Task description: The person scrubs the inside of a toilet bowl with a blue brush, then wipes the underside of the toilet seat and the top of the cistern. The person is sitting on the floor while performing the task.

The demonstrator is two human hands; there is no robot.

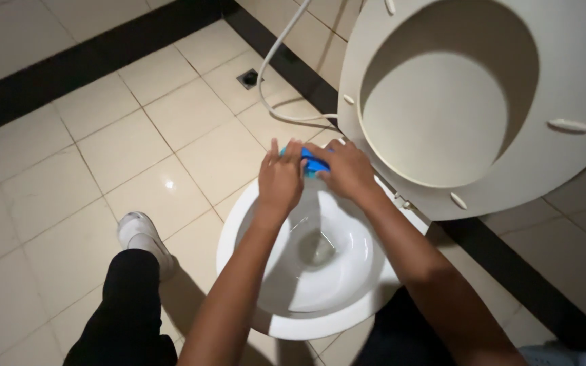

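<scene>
Both hands, left [281, 177], right [347, 171], grip closed on small blue object [315, 164] at bowl rim [239, 217].

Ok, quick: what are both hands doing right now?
Left hand: closed on the blue object at the toilet bowl rim.
Right hand: closed on the same blue object.

Small bright-blue plastic block [315, 164] pinched in my two-handed grip, mostly covered, sitting at the far rim of the white ceramic toilet bowl [252, 224].

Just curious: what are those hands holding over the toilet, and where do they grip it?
A small blue object, left hand and right hand gripping opposite ends; its kind is unclear.
</scene>
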